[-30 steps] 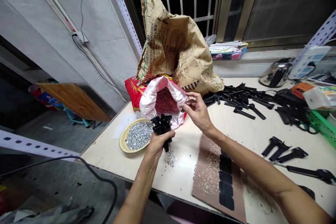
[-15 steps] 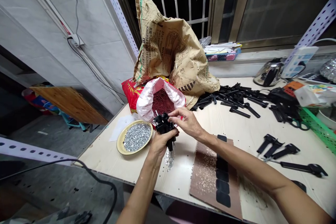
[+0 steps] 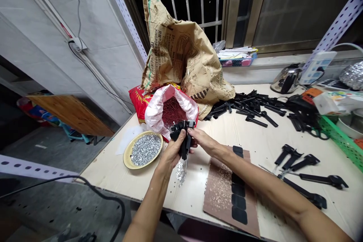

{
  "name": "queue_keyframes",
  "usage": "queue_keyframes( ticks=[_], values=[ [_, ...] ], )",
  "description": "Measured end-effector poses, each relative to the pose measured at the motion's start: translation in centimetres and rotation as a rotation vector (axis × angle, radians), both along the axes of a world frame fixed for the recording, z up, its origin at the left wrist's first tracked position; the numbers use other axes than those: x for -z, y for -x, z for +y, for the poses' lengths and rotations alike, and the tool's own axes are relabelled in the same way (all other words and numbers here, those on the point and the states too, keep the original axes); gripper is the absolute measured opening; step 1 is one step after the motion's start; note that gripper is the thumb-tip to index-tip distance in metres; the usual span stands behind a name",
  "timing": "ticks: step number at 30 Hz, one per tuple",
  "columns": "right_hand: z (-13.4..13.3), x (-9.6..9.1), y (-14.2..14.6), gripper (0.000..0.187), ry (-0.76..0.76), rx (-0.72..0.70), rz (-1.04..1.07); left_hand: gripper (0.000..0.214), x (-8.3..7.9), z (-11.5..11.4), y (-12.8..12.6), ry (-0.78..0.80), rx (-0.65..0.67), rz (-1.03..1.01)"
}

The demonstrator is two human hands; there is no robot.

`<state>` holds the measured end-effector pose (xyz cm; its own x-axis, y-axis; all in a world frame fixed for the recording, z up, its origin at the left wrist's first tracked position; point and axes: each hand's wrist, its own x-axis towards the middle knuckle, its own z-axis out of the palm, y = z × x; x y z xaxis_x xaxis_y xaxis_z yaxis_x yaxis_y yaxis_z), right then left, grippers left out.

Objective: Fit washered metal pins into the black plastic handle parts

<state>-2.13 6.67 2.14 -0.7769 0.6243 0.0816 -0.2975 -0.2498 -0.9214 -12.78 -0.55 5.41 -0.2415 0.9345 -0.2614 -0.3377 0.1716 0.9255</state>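
While hands (image 3: 173, 152) grip black parts (image 3: 185, 146), metal rings (image 3: 145, 150)

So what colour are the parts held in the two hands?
The parts are mostly black, with some silvery metal; the head view shows them best.

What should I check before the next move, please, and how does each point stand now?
1. Left hand holding the black parts: ok, its thumb lies across them.
2. Right hand at the same parts: ok, its thumb is against them.
3. Bag open: ok, thin dark red pieces show inside.
4. Dish upright: ok, with small metal pieces in it.
5. No metal pieces loose on the table: not ok, some lie below the hands.
6. Parts fully fitted together: cannot tell, the fingers cover them partly.
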Motion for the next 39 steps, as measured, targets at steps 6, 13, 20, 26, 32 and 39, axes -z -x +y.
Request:
queue_keyframes(
  ticks=[6, 13, 20, 26, 32, 39],
  values=[
    [0.0, 1.6, 0.4, 0.031, -0.037, 0.249, -0.021, 0.035, 0.5, 1.1, -0.4, 0.018, -0.298, 0.512],
    [-0.5, 1.4, 0.6, 0.035, -0.149, 0.312, 0.047, 0.043, 1.2, 2.3, -1.2, -0.014, -0.472, 0.666],
    [0.1, 2.0, 0.9, 0.045, -0.07, 0.277, 0.078, 0.045, 2.8, 3.2, -0.3, -0.088, -0.216, -0.102],
    [0.4, 2.3, 1.0, 0.044, -0.254, 0.59, -0.055, 0.041, 3.0, 3.2, -1.0, -0.207, -0.295, -0.148],
    [0.2, 2.4, 2.0, 0.034, -0.089, 0.62, -0.05, 0.042, 3.2, 3.1, -2.6, -0.293, -0.397, 0.126],
    [0.6, 2.1, 3.0, 0.046, -0.175, 0.692, -0.012, 0.04, 3.8, 2.7, -3.0, -0.234, -0.309, 0.139]
  ],
)
